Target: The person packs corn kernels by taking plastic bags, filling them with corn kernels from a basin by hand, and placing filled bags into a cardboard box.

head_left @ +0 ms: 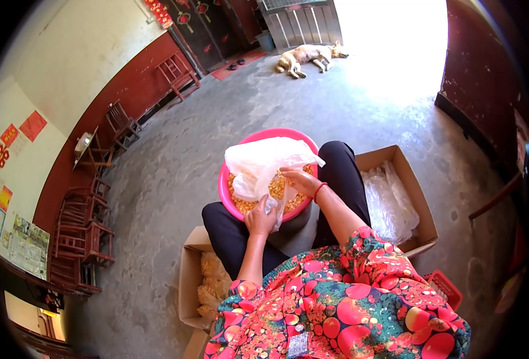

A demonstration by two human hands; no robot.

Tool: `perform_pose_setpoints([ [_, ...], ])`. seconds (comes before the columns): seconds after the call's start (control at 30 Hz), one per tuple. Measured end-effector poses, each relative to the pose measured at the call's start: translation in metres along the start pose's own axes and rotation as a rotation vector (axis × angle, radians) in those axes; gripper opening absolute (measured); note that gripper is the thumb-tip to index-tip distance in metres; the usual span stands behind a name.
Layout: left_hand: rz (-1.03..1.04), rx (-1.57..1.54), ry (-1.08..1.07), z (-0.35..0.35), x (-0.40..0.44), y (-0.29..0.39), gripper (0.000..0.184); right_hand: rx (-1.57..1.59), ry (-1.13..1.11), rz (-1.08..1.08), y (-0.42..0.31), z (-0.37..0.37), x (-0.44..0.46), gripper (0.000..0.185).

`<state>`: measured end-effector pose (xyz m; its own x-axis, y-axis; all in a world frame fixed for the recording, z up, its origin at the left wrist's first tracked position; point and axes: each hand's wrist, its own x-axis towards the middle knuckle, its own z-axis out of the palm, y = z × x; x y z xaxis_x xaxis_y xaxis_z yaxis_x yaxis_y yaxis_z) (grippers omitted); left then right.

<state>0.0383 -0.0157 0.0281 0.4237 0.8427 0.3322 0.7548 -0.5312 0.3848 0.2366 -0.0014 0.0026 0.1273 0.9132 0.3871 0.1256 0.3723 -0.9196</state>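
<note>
A pink basin holding yellow-orange pieces that look like corn kernels sits between my knees. White translucent plastic bags lie across its far side. My left hand is closed on the gathered edge of a clear plastic bag at the basin's near rim. Over the right part of the kernels is my right hand, its fingers stretched toward the left beside that bag. A red cord circles the right wrist. Whether its fingertips touch the plastic, I cannot tell.
On my right stands a cardboard box of clear plastic bags, with a red basket behind it. Another box on my left holds filled bags. A dog lies near the bright doorway. Wooden chairs line the left wall.
</note>
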Motion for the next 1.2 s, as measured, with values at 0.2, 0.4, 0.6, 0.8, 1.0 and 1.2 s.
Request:
perform_pose_setpoints([
  [0.2, -0.01, -0.014, -0.008, -0.002, 0.0, 0.002, 0.043, 0.537, 0.041, 0.459, -0.024, -0.003, -0.002, 0.022],
  [0.4, -0.014, -0.01, -0.015, -0.002, 0.0, 0.001, 0.043, -0.031, -0.258, 0.514, -0.049, 0.007, -0.011, 0.026],
  [0.6, -0.023, -0.009, -0.032, -0.004, 0.0, 0.003, 0.044, -0.678, -0.61, 0.348, -0.02, 0.02, -0.008, 0.031],
  [0.8, -0.009, -0.023, -0.002, 0.0, 0.0, -0.001, 0.043, -0.83, -0.706, 0.181, -0.011, 0.022, -0.01, 0.026],
  [1.0, 0.003, -0.03, 0.029, 0.002, 0.0, -0.003, 0.042, -1.056, -0.659, 0.326, -0.001, 0.032, -0.009, 0.028],
  [1.2, -0.02, -0.011, -0.006, -0.003, 0.0, 0.002, 0.043, -0.886, -0.749, 0.29, -0.009, 0.029, -0.011, 0.033],
])
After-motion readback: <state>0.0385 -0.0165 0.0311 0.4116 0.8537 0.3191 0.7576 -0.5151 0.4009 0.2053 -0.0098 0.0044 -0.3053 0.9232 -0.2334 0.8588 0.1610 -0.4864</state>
